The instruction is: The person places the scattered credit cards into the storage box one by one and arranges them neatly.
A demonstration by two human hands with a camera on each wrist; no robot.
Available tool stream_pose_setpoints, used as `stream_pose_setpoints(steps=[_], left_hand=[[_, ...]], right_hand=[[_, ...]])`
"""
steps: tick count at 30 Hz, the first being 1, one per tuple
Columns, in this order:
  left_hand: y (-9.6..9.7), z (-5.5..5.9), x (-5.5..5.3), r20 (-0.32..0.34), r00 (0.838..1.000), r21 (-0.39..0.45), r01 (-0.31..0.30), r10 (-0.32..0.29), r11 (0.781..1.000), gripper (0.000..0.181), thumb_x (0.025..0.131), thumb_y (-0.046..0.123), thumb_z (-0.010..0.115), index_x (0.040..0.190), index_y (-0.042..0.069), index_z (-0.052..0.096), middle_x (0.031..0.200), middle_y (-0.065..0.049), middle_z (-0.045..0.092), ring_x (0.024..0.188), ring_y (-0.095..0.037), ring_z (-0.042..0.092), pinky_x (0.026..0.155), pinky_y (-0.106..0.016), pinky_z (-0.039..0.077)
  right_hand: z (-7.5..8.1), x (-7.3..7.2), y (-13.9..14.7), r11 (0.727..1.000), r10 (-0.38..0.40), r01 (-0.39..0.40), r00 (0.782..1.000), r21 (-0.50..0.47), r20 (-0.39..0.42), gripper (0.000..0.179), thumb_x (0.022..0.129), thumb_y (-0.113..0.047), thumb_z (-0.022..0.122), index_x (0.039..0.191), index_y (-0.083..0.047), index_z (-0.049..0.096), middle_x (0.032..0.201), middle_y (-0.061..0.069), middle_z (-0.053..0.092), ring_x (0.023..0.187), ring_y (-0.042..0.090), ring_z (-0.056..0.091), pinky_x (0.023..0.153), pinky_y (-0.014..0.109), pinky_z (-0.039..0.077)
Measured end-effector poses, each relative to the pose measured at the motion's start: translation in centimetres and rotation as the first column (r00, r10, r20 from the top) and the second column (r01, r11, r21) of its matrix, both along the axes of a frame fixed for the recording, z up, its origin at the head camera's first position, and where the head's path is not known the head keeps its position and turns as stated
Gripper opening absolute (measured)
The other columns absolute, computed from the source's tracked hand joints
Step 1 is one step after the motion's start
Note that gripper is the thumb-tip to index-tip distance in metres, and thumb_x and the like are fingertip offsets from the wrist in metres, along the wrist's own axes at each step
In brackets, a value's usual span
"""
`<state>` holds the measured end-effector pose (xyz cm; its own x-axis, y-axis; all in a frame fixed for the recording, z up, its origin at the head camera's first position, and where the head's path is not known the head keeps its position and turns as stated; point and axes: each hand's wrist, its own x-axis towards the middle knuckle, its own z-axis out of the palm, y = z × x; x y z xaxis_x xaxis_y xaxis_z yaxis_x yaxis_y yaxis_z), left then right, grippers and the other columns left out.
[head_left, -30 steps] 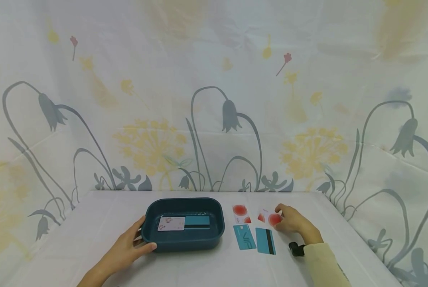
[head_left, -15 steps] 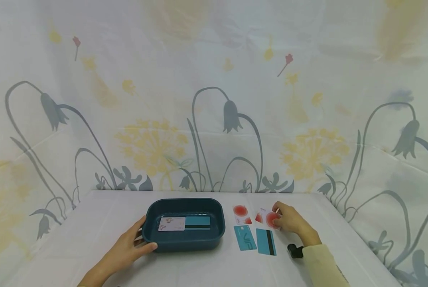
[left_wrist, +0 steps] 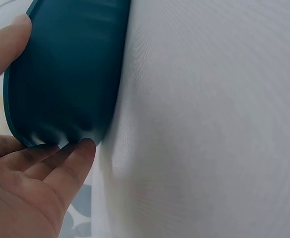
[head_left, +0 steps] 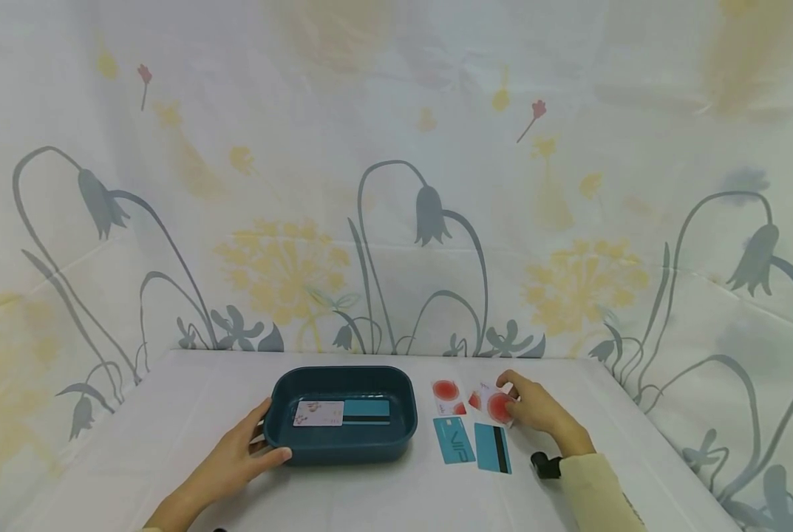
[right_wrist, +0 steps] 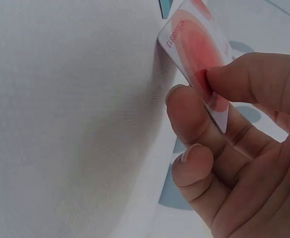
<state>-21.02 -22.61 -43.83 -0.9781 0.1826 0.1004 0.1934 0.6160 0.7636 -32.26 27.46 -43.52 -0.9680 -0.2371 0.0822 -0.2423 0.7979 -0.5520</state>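
In the head view, a dark teal plastic tray point(head_left: 340, 453) stands on the white table, with two cards inside: a flowered white card point(head_left: 318, 414) and a blue striped card point(head_left: 366, 412). My left hand point(head_left: 236, 454) holds the tray's left end, thumb at the front corner and fingers along the side. The left wrist view shows fingertips point(left_wrist: 88, 145) against its wall. My right hand point(head_left: 539, 414) pinches a white card with red circles point(right_wrist: 197, 54) between thumb and fingers; in the right wrist view that card is tilted, one edge up off the cloth.
Right of the tray lie a red-and-white card point(head_left: 446, 399), a blue VIP card point(head_left: 454, 441) and a blue card with a black stripe point(head_left: 493, 448). A black device point(head_left: 545, 465) sits at the right wrist. A flowered cloth point(head_left: 396, 222) hangs behind the table.
My right hand has shifted slightly left, bringing the pinched red-and-white card with it. The left hand and tray look unchanged.
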Motion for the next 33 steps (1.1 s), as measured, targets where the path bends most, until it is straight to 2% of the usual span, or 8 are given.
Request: stream_pose_setpoints(steps=[8, 17, 20, 27, 33], left_hand=[[0.05, 0.02, 0.15, 0.012, 1.0, 0.003, 0.003, -0.003, 1.0, 0.099, 0.083, 0.042, 0.073, 0.149, -0.005, 0.017, 0.148, -0.031, 0.028, 0.125, -0.042, 0.046, 0.097, -0.04, 0.047], [0.08, -0.02, 0.23, 0.021, 1.0, -0.002, -0.01, 0.01, 1.0, 0.1, 0.082, 0.043, 0.073, 0.15, -0.004, 0.017, 0.148, -0.031, 0.028, 0.125, -0.042, 0.046, 0.097, -0.041, 0.047], [0.04, -0.09, 0.19, 0.016, 1.0, 0.004, -0.006, 0.006, 1.0, 0.1, 0.082, 0.043, 0.073, 0.15, -0.004, 0.016, 0.148, -0.031, 0.028, 0.126, -0.042, 0.046, 0.097, -0.041, 0.047], [-0.03, -0.13, 0.1, 0.009, 1.0, 0.003, -0.005, 0.005, 1.0, 0.101, 0.081, 0.044, 0.073, 0.15, -0.004, 0.016, 0.148, -0.031, 0.027, 0.127, -0.043, 0.045, 0.098, -0.041, 0.046], [-0.01, -0.04, 0.01, -0.004, 1.0, 0.01, 0.004, -0.004, 1.0, 0.1, 0.082, 0.042, 0.073, 0.149, -0.005, 0.017, 0.149, -0.031, 0.026, 0.126, -0.044, 0.044, 0.097, -0.04, 0.047]], right_hand=[[-0.32, 0.07, -0.26, 1.0, -0.014, 0.014, 1.0, 0.002, 0.019, 0.034, 0.084, 0.002, 0.06, 0.115, -0.01, 0.057, 0.083, 0.006, 0.056, 0.064, 0.017, 0.054, 0.059, 0.028, 0.048], [-0.36, 0.08, -0.4, 1.0, 0.03, -0.031, 0.999, -0.005, -0.038, 0.035, 0.083, 0.004, 0.061, 0.115, -0.01, 0.057, 0.088, 0.01, 0.057, 0.06, 0.015, 0.054, 0.057, 0.029, 0.049], [-0.32, 0.03, -0.42, 0.999, 0.048, -0.048, 0.997, 0.009, -0.056, 0.035, 0.083, 0.005, 0.06, 0.115, -0.009, 0.056, 0.091, 0.012, 0.058, 0.063, 0.016, 0.054, 0.058, 0.029, 0.049], [0.02, 0.05, -0.64, 0.999, 0.031, -0.029, 0.999, 0.029, -0.043, 0.034, 0.085, 0.003, 0.062, 0.115, -0.012, 0.056, 0.089, 0.009, 0.057, 0.073, 0.019, 0.052, 0.062, 0.03, 0.047], [0.26, 0.15, -0.56, 0.998, 0.059, -0.056, 0.994, 0.039, -0.089, 0.034, 0.086, 0.004, 0.059, 0.115, -0.011, 0.054, 0.091, 0.012, 0.058, 0.076, 0.022, 0.053, 0.066, 0.034, 0.047]])
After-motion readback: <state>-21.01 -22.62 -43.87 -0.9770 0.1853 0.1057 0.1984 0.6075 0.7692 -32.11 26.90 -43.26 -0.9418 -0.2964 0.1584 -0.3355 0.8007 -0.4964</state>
